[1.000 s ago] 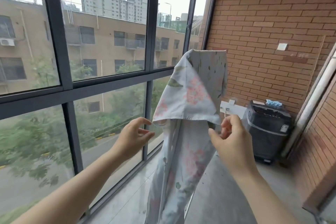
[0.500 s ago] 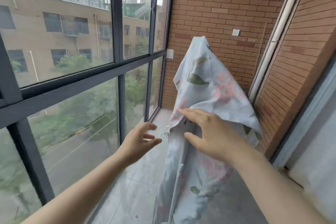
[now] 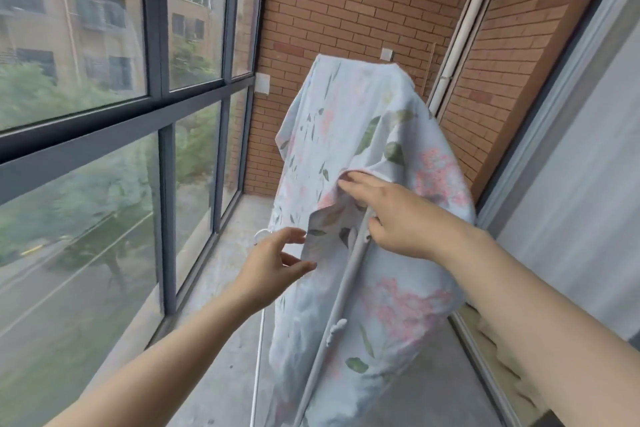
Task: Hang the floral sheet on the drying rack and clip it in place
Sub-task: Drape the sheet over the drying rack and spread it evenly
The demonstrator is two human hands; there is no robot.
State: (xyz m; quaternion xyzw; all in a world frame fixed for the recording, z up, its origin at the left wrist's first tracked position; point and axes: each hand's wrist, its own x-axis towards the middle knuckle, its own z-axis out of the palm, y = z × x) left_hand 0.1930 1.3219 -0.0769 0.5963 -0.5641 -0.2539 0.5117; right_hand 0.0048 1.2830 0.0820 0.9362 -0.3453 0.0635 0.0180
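Note:
The floral sheet (image 3: 360,135), pale blue with pink flowers and green leaves, hangs draped over the white drying rack (image 3: 341,291), whose slanted tube shows through a gap in the cloth. My right hand (image 3: 391,215) lies on the sheet near the tube, fingers stretched out under a fold edge. Just left of the hanging corner, my left hand (image 3: 273,267) hovers with fingers loosely spread, fingertips close to the cloth edge and holding nothing. A white clip-like part (image 3: 335,329) sits lower on the tube.
Dark-framed windows (image 3: 162,135) run along the left. A brick wall (image 3: 349,7) closes the far end, with a white pipe (image 3: 460,28) in the right corner. A sliding door frame (image 3: 568,107) lines the right. The concrete floor (image 3: 225,340) runs between window and rack.
The view has turned right and closer to the rack. My right hand moved from the sheet's side onto its front fold; my left hand came in toward the hanging corner.

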